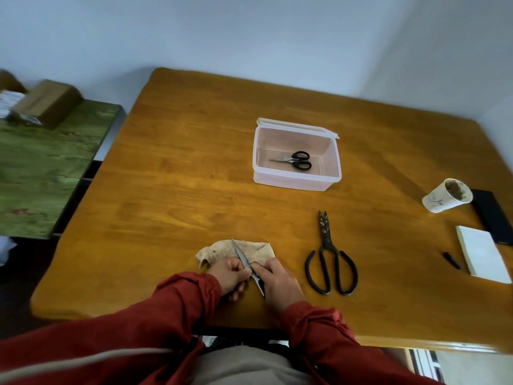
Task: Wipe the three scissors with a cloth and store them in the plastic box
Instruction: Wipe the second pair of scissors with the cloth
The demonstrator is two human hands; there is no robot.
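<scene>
The open box (297, 184) sits mid-table (194, 176) with the small scissors (294, 160) lying flat inside; at the right edge a cup (441, 201) holds brown residue. The big scissors (330, 257) lie on the wood beside my right hand (277, 282), which grips the handle end of the thin scissors (244, 259), blades pointing away. My left hand (230, 275) curls on the cloth (222, 250), thumb at the blade.

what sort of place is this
Probably a room in a home: a wooden table set in a plain-walled corner, a green-covered surface holding a cardboard box, and a used paper cup and notepad.
</scene>
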